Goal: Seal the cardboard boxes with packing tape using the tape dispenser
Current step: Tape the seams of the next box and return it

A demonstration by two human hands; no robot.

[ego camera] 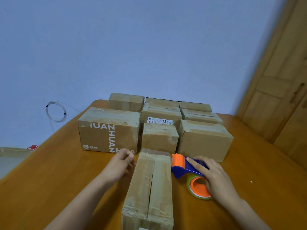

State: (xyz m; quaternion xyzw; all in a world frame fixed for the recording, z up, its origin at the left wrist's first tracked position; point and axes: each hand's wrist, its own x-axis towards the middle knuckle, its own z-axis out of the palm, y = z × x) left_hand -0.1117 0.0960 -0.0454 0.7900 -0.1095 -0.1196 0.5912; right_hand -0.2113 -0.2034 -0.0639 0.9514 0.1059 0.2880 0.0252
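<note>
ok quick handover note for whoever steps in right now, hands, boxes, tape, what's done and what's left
Left hand: at the far left corner of the near box, fingers curled; whether it grips anything is unclear.
Right hand: rests on the tape dispenser, which lies on the table right of the box, its orange head at the far right corner.
Near box: flaps closed, centre seam open and untaped.
Behind it: a cluster of boxes, most showing tape on top.
Left: run tape along the near box's seam; check the rest.
</note>
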